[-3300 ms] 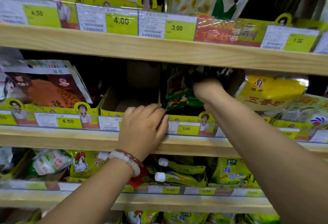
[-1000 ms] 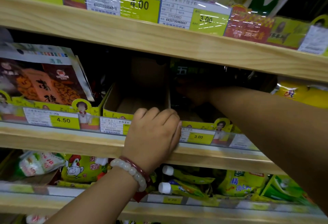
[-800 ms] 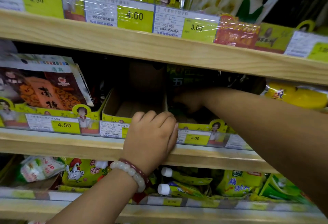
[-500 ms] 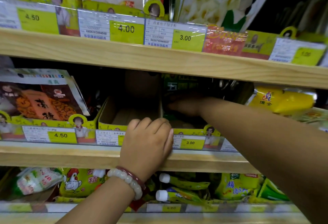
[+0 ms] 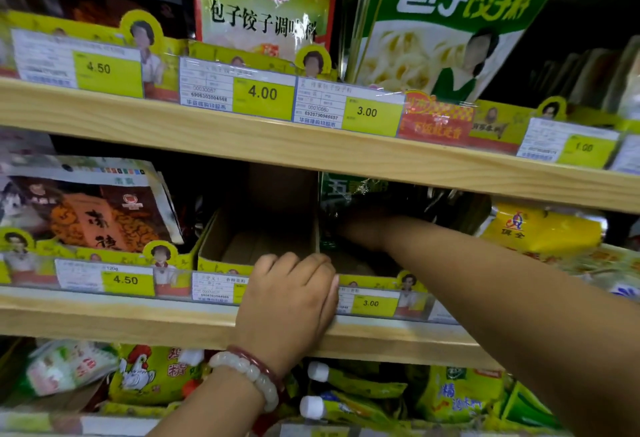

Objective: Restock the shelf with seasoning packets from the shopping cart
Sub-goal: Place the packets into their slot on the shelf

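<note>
On the far left of the middle wooden shelf [image 5: 114, 319] a glossy brown-and-orange flat pouch [image 5: 93, 208] leaned back behind the yellow card rail, above a 4.50 price tag [image 5: 126, 280]. Beside it stood an open cardboard tray [image 5: 256, 239], plain brown inside, with a yellow printed front lip.

My left hand [image 5: 291, 301] rested on the shelf's front edge just right of that tray, its fingers [image 5: 294, 263] curled over the top of the label rail and gripping it; a bracelet of smooth pale beads with a dark red strand [image 5: 249, 372] circled my wrist.

My right hand [image 5: 363, 230] reached deep into the next compartment, in shadow. It lay against the dark green, crinkly foil seasoning packets [image 5: 349, 191] standing upright there, under the upper plank; I could not tell whether my fingers were closed on a packet or only pressing it. Below sat a 3.00 tag [image 5: 370, 303].

Further right, a shiny yellow bag [image 5: 540, 229] with red print lay slumped. Beneath, soft yellow pouches with white caps [image 5: 349, 384] lay on the lower shelf.
</note>
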